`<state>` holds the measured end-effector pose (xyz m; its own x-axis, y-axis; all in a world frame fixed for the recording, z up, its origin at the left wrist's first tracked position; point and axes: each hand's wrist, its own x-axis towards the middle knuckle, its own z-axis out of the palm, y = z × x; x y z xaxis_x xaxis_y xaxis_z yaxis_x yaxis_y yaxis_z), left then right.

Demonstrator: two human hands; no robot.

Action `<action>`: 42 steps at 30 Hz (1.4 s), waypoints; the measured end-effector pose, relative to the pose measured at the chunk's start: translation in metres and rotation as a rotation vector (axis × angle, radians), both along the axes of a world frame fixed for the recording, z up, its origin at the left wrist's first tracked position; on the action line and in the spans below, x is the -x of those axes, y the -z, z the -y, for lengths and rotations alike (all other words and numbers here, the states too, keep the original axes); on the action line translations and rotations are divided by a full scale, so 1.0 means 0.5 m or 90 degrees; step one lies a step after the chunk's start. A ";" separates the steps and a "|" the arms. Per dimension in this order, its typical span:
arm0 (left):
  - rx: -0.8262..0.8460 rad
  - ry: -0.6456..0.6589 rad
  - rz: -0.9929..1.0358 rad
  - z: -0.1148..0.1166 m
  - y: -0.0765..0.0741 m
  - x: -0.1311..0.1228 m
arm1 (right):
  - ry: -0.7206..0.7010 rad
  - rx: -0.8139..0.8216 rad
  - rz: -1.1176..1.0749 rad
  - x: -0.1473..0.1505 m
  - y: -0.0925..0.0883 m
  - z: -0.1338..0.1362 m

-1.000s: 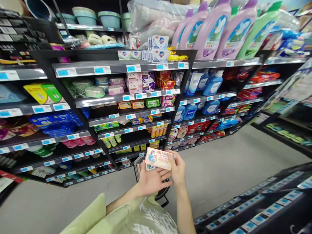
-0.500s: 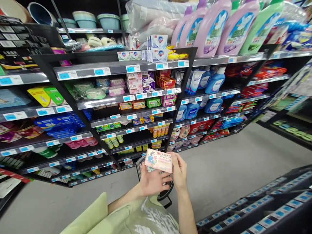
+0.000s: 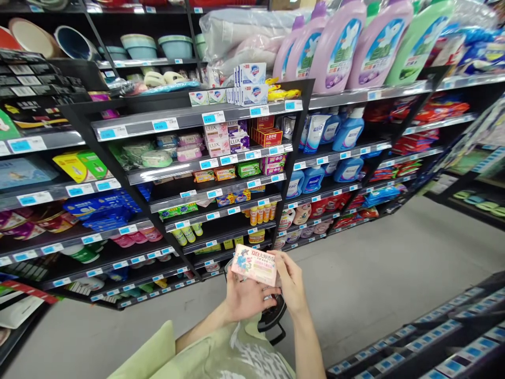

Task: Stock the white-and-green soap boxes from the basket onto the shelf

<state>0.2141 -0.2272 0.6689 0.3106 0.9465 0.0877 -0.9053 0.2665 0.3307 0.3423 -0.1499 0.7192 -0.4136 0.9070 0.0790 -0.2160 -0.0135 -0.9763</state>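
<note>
I hold a small pink soap box (image 3: 254,265) with a flower print and red lettering in front of me, low in the middle of the view. My left hand (image 3: 245,298) cups it from below, fingers curled under it. My right hand (image 3: 291,283) grips its right end with thumb and fingers. Under my hands sits a dark shopping basket (image 3: 275,312), mostly hidden by them.
Black store shelves (image 3: 185,117) with blue price tags fill the left and centre, stocked with soap boxes (image 3: 226,138), detergent bottles (image 3: 339,47) and basins (image 3: 138,46). Another shelf unit (image 3: 434,337) stands at my lower right. Grey floor (image 3: 366,273) runs between them.
The view has tilted slightly, so the shelves sit lower in the picture. Both hands keep the same hold on the soap box, which has shifted down a little.
</note>
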 end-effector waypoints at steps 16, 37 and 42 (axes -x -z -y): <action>-0.081 -0.315 -0.391 -0.004 -0.039 0.011 | -0.013 -0.050 -0.020 0.028 0.017 0.019; -0.517 -0.952 -1.098 0.017 -0.130 -0.010 | -0.154 0.412 -0.524 0.023 -0.006 0.043; -0.458 -0.937 -1.082 0.015 -0.124 -0.004 | -0.189 0.367 -0.529 0.021 0.004 0.037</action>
<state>0.2159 -0.2348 0.7309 -0.1585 0.4690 0.8689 0.7574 -0.5067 0.4117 0.3316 -0.1686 0.7171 -0.6390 0.7687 0.0288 -0.7263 -0.5906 -0.3516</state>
